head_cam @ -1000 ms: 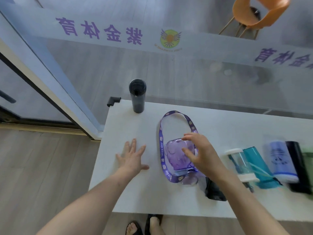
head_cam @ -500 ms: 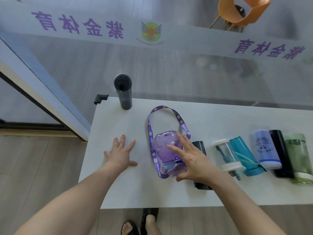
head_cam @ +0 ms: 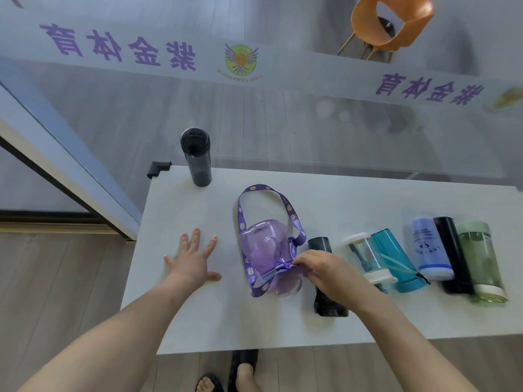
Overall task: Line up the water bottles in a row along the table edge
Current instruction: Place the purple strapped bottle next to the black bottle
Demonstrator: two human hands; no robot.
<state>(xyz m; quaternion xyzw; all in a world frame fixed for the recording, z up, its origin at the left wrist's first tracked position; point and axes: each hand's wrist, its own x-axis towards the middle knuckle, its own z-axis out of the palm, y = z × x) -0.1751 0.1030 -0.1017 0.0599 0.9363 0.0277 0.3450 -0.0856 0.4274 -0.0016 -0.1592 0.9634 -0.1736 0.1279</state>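
Note:
A purple bottle (head_cam: 266,247) with a purple strap (head_cam: 263,190) lies on its side mid-table. My right hand (head_cam: 325,273) pinches it at the neck, near the lid. My left hand (head_cam: 192,261) rests flat on the white table (head_cam: 220,315), fingers spread, holding nothing. A black bottle (head_cam: 198,157) stands upright at the far left corner. To the right lie a dark bottle (head_cam: 319,244) partly under my right hand, a clear bottle (head_cam: 365,256), a teal bottle (head_cam: 393,258), a blue bottle (head_cam: 430,247), a black bottle (head_cam: 452,253) and a green bottle (head_cam: 481,258).
A glass wall with purple lettering runs along the table's far edge. An orange chair (head_cam: 390,26) stands beyond the glass. A door frame (head_cam: 65,165) is at the left. My sandalled feet (head_cam: 232,374) show below the near table edge.
My right hand has slid from the purple bottle's body down to its neck and closed on it. The left hand has stayed flat. The camera view shifted a little.

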